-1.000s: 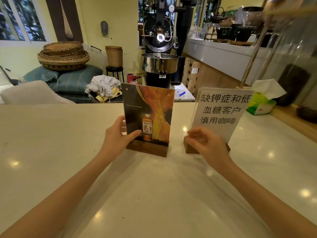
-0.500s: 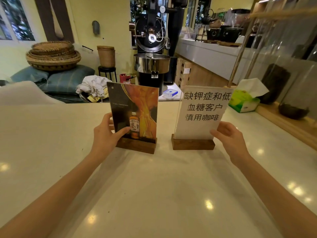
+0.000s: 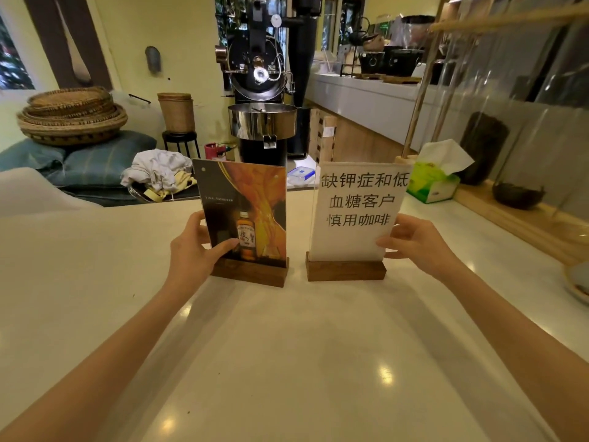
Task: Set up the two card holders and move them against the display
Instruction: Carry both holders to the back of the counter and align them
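Two card holders stand upright side by side on the pale counter [image 3: 287, 362], each an acrylic sheet in a dark wooden base. The left holder [image 3: 251, 218] shows an orange and black whisky advert. My left hand [image 3: 194, 247] grips its left edge, thumb on the front. The right holder [image 3: 357, 215] carries a white card with black Chinese writing. My right hand [image 3: 414, 247] pinches its lower right edge. A glass display [image 3: 526, 106] with a wooden ledge runs along the counter's right side, apart from both holders.
A green tissue box [image 3: 435, 183] sits at the foot of the display, behind the right holder. A dish rim [image 3: 577, 282] shows at the right edge. A black coffee roaster [image 3: 261, 90], woven baskets [image 3: 70, 116] and cushions lie beyond the counter.
My right hand went from the right holder's base to its right edge, and that holder now stands square to me. The left hand kept its grip.
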The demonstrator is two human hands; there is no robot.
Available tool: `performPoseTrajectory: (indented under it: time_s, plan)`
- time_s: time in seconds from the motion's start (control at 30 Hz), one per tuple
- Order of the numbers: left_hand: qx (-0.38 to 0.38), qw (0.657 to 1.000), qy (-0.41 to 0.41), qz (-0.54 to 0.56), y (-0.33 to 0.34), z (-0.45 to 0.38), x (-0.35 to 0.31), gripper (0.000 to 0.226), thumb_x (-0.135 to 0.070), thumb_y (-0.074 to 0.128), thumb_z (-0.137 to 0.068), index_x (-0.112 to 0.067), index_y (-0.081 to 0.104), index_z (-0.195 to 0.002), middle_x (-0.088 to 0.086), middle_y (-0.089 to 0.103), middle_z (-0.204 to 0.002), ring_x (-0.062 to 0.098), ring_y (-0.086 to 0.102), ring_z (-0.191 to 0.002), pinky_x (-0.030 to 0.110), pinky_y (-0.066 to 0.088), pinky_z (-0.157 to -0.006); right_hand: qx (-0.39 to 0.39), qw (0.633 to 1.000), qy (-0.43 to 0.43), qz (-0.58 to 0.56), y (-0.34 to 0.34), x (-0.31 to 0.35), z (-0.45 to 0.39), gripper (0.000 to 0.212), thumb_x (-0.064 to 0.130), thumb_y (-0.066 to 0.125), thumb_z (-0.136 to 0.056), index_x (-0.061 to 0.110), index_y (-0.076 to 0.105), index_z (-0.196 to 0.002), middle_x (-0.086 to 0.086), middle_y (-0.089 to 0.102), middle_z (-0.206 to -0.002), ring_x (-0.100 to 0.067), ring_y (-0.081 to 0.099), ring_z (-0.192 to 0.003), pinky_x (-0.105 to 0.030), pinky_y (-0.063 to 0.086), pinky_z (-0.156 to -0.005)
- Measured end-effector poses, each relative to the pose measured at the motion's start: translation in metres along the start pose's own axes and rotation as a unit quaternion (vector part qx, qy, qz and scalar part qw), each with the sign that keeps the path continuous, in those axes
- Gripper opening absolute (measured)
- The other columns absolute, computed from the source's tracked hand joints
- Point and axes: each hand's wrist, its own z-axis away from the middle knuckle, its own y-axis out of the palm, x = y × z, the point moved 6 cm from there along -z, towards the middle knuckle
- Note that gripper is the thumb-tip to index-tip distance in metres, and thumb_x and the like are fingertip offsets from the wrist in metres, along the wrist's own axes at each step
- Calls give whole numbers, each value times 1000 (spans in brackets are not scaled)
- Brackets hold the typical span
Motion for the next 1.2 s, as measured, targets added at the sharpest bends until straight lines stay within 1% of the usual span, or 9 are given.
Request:
performPoseTrajectory:
  time_s: [0.07,0.17,0.33,0.53,0.77,0.87,1.0,1.1,1.2]
  plan:
    - [10,1000,14,-1,10,-5,-6,59,-30,73,-69,-17,44,-118,-1,60,-90,18,57,-82,29,42,-68,-7,1000,1,-2,-3,-3,1,46,-1,63,-78,14,53,-120,-9,62,-115,-30,60,-101,-49,54,-82]
    - [27,999,32,3,29,-11,-16,57,-30,74,-69,-17,46,-116,3,61,-89,20,57,-79,31,42,-67,-27,1000,-4,4,-11,-7,4,45,0,64,-77,15,55,-118,-2,63,-109,-25,61,-97,-36,56,-72]
    - [57,997,54,22,70,-23,-37,57,-30,73,-69,-18,45,-118,2,59,-90,19,56,-80,31,42,-67,-68,997,-23,17,-38,-20,9,39,2,66,-76,25,57,-106,4,64,-99,-17,63,-89,-23,58,-61]
    - [86,993,70,42,131,-32,-71,59,-27,73,-69,-15,45,-119,1,58,-91,19,55,-80,32,44,-68,-117,992,-26,45,-90,-39,19,39,4,67,-76,28,57,-105,4,65,-100,-12,64,-88,-25,58,-62]
    - [134,986,75,67,213,-46,-114,58,-27,73,-70,-16,44,-120,2,59,-93,20,56,-85,34,45,-72,-159,986,-9,43,-156,-61,22,35,0,67,-74,22,60,-100,6,66,-94,-4,64,-82,-17,56,-58]
    - [153,981,80,83,248,-51,-134,58,-27,74,-69,-16,46,-119,6,61,-95,22,57,-87,39,49,-76,-181,983,2,40,-182,-70,23,34,-1,66,-75,24,58,-97,7,65,-92,-3,62,-81,-20,55,-61]
    - [188,974,75,100,296,-61,-156,60,-29,74,-68,-17,45,-119,12,62,-110,24,58,-93,44,52,-80,-214,975,32,41,-214,-86,26,36,3,66,-76,18,59,-107,-2,67,-104,-17,63,-92,-37,55,-75]
    - [210,968,74,114,328,-68,-171,62,-30,74,-68,-19,44,-121,11,60,-116,21,56,-94,37,50,-76,-223,973,41,54,-236,-94,26,31,4,66,-77,19,59,-103,-3,68,-103,-17,63,-89,-37,55,-74]
    - [226,963,81,118,353,-72,-185,63,-30,73,-69,-18,42,-122,11,59,-119,20,54,-95,35,47,-78,-236,968,50,65,-255,-103,26,29,7,67,-76,25,58,-98,3,67,-97,-16,64,-87,-35,56,-72]
